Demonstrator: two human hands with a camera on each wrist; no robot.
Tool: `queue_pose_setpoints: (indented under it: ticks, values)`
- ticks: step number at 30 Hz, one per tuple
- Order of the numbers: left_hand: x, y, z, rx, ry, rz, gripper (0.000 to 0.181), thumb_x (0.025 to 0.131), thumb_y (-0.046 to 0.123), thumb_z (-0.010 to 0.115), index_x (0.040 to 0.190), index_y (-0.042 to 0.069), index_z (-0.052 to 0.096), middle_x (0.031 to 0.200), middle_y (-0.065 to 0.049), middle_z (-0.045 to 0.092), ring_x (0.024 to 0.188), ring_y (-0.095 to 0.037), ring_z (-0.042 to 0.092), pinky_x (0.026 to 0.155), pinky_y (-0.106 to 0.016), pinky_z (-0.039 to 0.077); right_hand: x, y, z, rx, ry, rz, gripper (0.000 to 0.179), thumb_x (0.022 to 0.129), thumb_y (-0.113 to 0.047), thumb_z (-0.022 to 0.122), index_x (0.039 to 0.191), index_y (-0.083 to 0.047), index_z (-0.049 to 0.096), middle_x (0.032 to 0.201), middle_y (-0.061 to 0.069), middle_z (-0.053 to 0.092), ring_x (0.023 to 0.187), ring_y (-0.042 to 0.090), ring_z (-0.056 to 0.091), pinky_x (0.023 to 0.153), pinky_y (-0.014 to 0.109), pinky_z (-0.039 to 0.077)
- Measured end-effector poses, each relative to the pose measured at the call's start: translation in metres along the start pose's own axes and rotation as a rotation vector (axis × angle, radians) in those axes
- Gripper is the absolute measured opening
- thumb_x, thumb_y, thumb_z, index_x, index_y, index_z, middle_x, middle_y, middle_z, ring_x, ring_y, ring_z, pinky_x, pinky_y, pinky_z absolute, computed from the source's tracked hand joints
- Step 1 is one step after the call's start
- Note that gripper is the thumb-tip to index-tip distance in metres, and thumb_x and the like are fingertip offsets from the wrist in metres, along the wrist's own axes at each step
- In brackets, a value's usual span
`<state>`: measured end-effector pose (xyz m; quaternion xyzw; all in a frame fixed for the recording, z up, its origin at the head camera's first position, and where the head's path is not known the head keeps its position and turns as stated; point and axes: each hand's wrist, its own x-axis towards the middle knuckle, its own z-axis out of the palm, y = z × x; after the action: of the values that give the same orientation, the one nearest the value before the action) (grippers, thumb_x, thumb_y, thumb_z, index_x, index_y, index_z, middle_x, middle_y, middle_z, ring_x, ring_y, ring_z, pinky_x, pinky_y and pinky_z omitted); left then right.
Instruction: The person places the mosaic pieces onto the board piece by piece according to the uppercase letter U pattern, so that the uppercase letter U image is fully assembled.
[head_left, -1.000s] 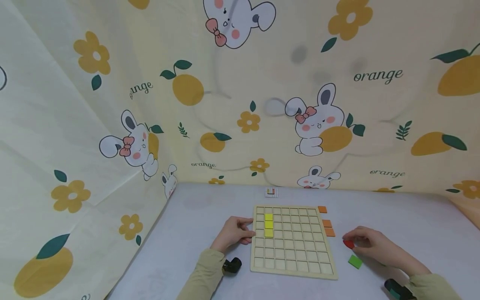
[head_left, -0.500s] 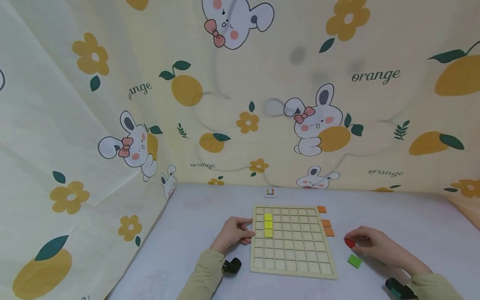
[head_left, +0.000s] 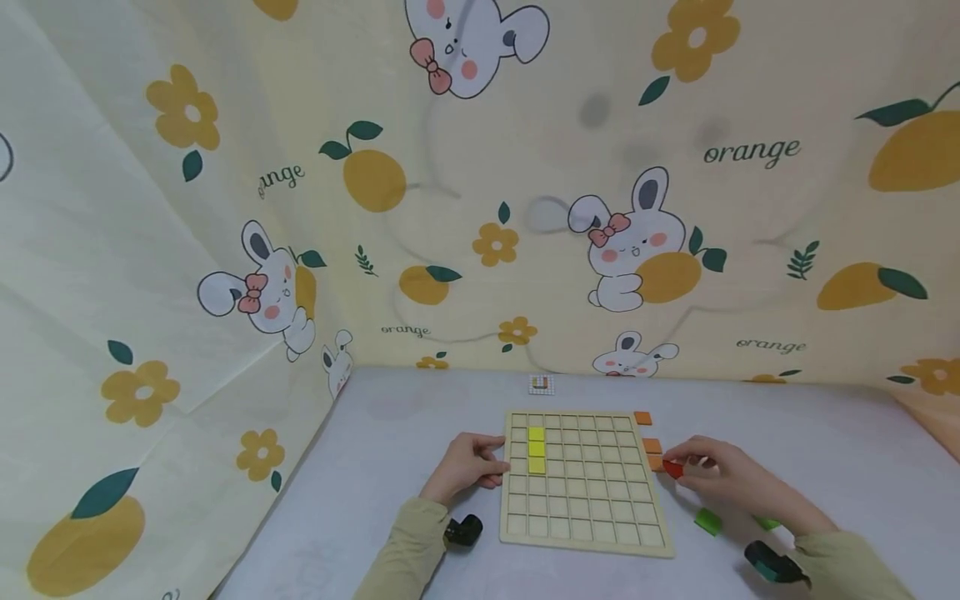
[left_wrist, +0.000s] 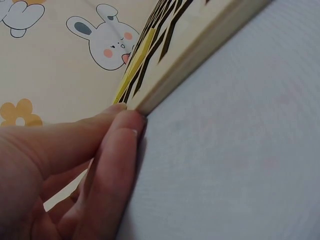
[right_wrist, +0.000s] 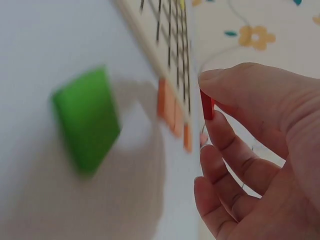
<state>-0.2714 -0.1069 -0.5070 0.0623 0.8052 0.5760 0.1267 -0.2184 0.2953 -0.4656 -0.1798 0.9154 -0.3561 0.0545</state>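
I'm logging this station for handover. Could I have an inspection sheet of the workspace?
Surface: white tabletop.
Job's things: grid board with three yellow tiles in one column; three orange tiles along its right side; two green pieces, one partly hidden; small patterned card beyond the board.
Clutter: nothing seen.
Grips: left grip holds the board's left edge; right grip pinches a red piece near the orange tiles.
Cables: nothing certain; faint lines on the printed backdrop.
Surroundings: printed backdrop behind and at left.

Grn tile (right_wrist: pixel 87 120) blurred, board (right_wrist: pixel 162 52) cut off in R wrist view; card (head_left: pixel 542 384) detail too sm.
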Motion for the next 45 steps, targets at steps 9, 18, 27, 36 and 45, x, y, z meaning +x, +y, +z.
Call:
queue_pose_setpoints:
  ticks: [9, 18, 27, 36, 45]
  values:
    - [0.001, 0.000, 0.002, -0.004, -0.008, 0.002, 0.049, 0.078, 0.000, 0.077, 0.124, 0.000, 0.062, 0.074, -0.009, 0.065, 0.056, -0.015, 0.065, 0.053, -0.029, 0.058, 0.025, -0.027, 0.022, 0.039, -0.015, -0.101, 0.030, 0.086, -0.023, 0.073, 0.114, -0.014, 0.067, 0.105, -0.004, 0.060, 0.092, 0.022, 0.052, 0.076, 0.029, 0.048]
    - [0.003, 0.000, 0.002, -0.001, -0.002, -0.003, 0.048, 0.078, 0.001, 0.078, 0.124, 0.001, 0.063, 0.075, -0.009, 0.065, 0.056, -0.015, 0.065, 0.053, -0.029, 0.058, 0.054, -0.051, 0.058, 0.099, -0.075, -0.285, 0.027, 0.086, -0.019, 0.073, 0.112, -0.013, 0.067, 0.102, -0.005, 0.061, 0.091, 0.021, 0.055, 0.077, 0.033, 0.051]
    - [0.003, 0.000, 0.003, 0.016, -0.006, -0.005, 0.049, 0.078, 0.002, 0.077, 0.125, 0.002, 0.063, 0.074, -0.008, 0.065, 0.056, -0.014, 0.065, 0.054, -0.029, 0.058, 0.073, -0.071, 0.091, 0.150, -0.149, -0.328, 0.026, 0.087, -0.014, 0.072, 0.112, -0.009, 0.066, 0.106, 0.000, 0.062, 0.090, 0.022, 0.055, 0.079, 0.031, 0.052]
    - [0.003, 0.000, 0.002, -0.006, -0.006, -0.009, 0.048, 0.078, 0.001, 0.077, 0.124, 0.002, 0.063, 0.074, -0.008, 0.065, 0.055, -0.014, 0.064, 0.054, -0.029, 0.058, 0.084, -0.081, 0.111, 0.160, -0.180, -0.299, 0.024, 0.086, -0.013, 0.073, 0.109, -0.011, 0.067, 0.104, -0.002, 0.062, 0.091, 0.018, 0.055, 0.082, 0.029, 0.051]
    - [0.002, -0.001, -0.001, -0.008, 0.002, -0.008, 0.048, 0.078, 0.002, 0.077, 0.124, 0.002, 0.063, 0.075, -0.008, 0.065, 0.056, -0.015, 0.065, 0.054, -0.029, 0.059, 0.089, -0.087, 0.118, 0.118, -0.160, -0.278, 0.024, 0.085, -0.014, 0.074, 0.107, -0.010, 0.068, 0.098, -0.003, 0.061, 0.089, 0.017, 0.055, 0.080, 0.028, 0.050]
